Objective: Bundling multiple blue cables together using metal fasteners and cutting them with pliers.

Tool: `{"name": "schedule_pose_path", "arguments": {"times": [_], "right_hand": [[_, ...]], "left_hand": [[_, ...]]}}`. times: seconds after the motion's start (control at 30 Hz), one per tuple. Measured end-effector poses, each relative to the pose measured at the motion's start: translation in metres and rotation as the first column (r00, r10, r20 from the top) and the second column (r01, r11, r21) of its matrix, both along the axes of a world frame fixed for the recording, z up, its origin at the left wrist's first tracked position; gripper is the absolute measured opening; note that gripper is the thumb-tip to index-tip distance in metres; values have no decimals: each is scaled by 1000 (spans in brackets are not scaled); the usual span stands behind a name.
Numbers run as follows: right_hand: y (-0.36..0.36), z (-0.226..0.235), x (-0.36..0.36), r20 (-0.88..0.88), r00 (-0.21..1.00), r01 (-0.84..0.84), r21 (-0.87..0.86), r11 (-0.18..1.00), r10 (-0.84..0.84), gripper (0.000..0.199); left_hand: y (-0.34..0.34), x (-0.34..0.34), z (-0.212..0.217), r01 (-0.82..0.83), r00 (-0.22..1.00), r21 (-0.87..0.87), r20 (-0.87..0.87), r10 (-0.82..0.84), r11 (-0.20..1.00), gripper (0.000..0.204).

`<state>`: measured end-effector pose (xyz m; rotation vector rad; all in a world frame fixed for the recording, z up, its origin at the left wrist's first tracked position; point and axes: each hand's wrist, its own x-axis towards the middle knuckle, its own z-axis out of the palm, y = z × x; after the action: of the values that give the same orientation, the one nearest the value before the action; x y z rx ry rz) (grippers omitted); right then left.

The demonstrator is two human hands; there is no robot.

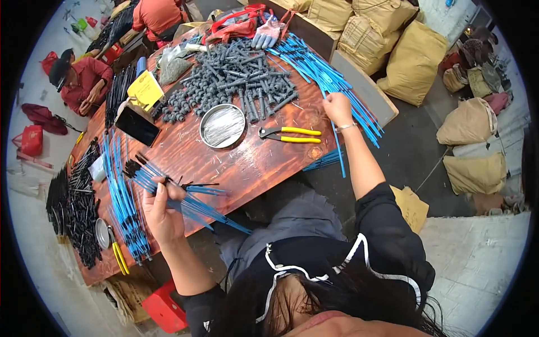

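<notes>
The left hand is closed around a bundle of blue rods with black ends, held just above the near edge of the wooden table; the rods fan out past the fingers on both sides and overhang the edge toward the lap. A slip is judged possible here: the bundle is gripped near one end only, so loose rods could slide out and drop to the floor. The right hand is reached out to the far right, closed on one blue rod at the edge of the blue pile; the rod hangs down past the table edge. Because the pile lies fanned and overlapping, neighbouring rods could be dragged off the table as one is drawn out. Between the hands lie yellow-handled pliers and a round metal dish of thin wire pins, just beside each other; the dish could be knocked by a forearm crossing the table. Beyond the dish a heap of grey pieces covers the middle of the table and stands in the way of any reach toward the gloves at the far edge. To the left, a black phone and a yellow card are placed near more blue rods, black parts, a second dish and second pliers. A person in red is seated at the far left. Yellow sacks are stacked on the floor to the right.
</notes>
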<state>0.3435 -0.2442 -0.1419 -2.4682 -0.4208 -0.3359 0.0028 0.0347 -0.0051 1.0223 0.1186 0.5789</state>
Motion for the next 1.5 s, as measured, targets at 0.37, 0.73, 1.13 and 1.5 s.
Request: {"name": "schedule_pose_path", "arguments": {"times": [0.37,0.73,1.13,1.5], "right_hand": [[47,43,-167,314,610,-756,-47,653,728,9],[59,41,-172,139,404,-914,94,393,904,13],[57,29,98,170,985,33,-386,922,36,15],[-18,50,176,7,998,-58,427,902,61,26]], "left_hand": [[-16,36,3,-290,947,228,-75,314,929,19],[-3,15,6,-394,841,553,-105,530,734,11],[9,-11,12,-307,952,141,55,302,941,11],[13,3,30,-153,918,341,-299,261,927,23]]}}
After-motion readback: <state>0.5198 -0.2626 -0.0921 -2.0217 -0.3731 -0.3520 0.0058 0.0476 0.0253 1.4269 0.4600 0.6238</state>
